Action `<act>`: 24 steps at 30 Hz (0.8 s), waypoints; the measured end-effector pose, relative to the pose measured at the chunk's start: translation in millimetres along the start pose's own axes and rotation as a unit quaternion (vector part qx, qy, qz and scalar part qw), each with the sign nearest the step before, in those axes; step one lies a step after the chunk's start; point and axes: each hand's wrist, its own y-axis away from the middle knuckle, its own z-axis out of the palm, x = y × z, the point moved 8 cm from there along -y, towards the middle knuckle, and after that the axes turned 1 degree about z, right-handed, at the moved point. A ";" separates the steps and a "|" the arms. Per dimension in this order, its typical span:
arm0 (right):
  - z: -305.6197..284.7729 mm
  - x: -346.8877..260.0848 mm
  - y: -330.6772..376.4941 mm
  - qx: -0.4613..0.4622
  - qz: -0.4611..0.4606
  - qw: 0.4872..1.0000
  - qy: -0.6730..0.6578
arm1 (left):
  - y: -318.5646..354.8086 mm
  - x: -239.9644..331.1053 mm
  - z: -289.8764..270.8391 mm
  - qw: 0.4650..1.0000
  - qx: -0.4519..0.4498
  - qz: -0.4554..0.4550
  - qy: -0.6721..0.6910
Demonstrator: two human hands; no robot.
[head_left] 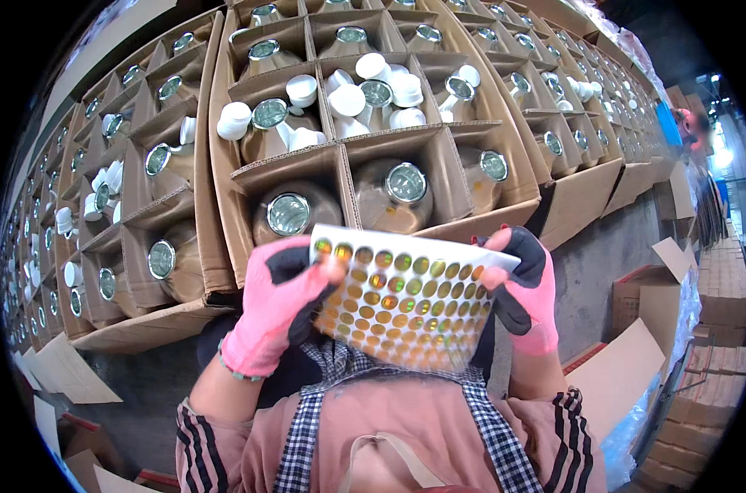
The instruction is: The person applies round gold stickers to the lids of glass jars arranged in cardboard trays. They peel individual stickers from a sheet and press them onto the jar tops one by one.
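A white sheet covered with rows of round, shiny gold stickers (402,297) is stretched between my hands in front of my chest. My left hand (284,294), in a pink and black glove with bare fingertips, pinches its upper left corner. At the upper right corner, my right hand (522,283) in a matching glove grips the edge. Just beyond the sheet stands a divided cardboard box (463,223) of glass bottles with silvery round mouths. The nearest are a left bottle (289,215) and a middle bottle (406,182). The sheet's lower edge is slightly blurred.
White caps (375,66) lie in clusters among the bottles. More divided boxes of bottles stand at left (163,320) and right (578,193). An opened carton (636,329) and flattened cardboard stacks (702,411) are at lower right. Another person (692,127) is far right.
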 end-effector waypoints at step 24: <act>67.9 -26.9 8.3 -0.039 -0.190 0.950 0.245 | 30.5 2.0 -47.5 0.987 -0.041 0.129 0.085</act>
